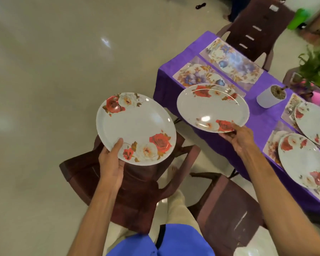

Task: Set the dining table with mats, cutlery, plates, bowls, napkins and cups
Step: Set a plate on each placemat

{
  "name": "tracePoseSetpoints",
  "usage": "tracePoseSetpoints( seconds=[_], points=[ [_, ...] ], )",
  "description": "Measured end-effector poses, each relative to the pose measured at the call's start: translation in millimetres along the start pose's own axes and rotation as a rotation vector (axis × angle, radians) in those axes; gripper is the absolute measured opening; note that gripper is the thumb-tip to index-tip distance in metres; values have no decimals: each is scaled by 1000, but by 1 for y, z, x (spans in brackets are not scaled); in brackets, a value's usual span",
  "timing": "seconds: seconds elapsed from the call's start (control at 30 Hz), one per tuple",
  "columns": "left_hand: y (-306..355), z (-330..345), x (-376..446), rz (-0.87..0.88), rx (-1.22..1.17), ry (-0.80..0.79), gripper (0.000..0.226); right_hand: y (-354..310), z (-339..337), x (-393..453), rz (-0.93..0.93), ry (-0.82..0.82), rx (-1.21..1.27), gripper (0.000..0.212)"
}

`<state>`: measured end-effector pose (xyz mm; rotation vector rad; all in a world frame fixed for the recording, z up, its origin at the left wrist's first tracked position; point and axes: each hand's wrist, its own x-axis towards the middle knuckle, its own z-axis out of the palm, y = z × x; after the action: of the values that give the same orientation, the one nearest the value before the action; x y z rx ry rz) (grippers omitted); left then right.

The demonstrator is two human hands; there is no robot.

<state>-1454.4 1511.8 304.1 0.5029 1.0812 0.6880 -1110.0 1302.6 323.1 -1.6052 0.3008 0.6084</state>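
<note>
My left hand (pixel 112 159) grips the near rim of a white plate with red roses (pixel 135 126), held in the air over a brown chair. My right hand (pixel 236 137) pinches the near edge of a second rose plate (pixel 211 108), which hovers above the corner of the table with the purple cloth (pixel 262 126). That plate partly covers a floral mat (pixel 198 74). Another floral mat (pixel 233 60) lies bare beyond it. At the right, two more rose plates (pixel 303 161) (pixel 314 122) lie on mats.
A small grey pot (pixel 271 97) stands mid-table, with a green plant (pixel 318 65) and a pink pot behind it. Brown plastic chairs stand below me (pixel 133 189), at my right (pixel 229 209), and at the far end (pixel 257 28). Pale tiled floor spreads to the left.
</note>
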Motion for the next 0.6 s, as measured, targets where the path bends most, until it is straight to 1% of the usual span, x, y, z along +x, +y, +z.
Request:
tracePoseSetpoints(
  seconds=[0.07,0.13,0.2,0.27,0.33,0.47,0.53,0.57,0.6],
  points=[
    [0,10,0,16,17,-4,30,-4,2,30,19,25,38,34],
    [-13,37,18,40,23,75,35,-18,17,87,49,-21,46,38],
    [-26,68,30,45,22,149,34,-27,33,141,85,2,40,43],
    [-39,100,44,46,11,197,32,-30,38,203,111,-38,48,42],
    [-47,126,49,57,8,216,30,-37,45,224,161,-60,67,37],
    [-59,172,61,91,39,237,26,-52,49,254,190,-88,47,14],
    [-63,187,65,89,54,251,25,-53,46,272,192,-64,19,13],
    [-64,192,67,86,61,260,25,-54,43,282,197,-57,1,14],
    [-66,198,69,85,64,264,24,-55,40,293,209,-46,-26,20]
  ],
)
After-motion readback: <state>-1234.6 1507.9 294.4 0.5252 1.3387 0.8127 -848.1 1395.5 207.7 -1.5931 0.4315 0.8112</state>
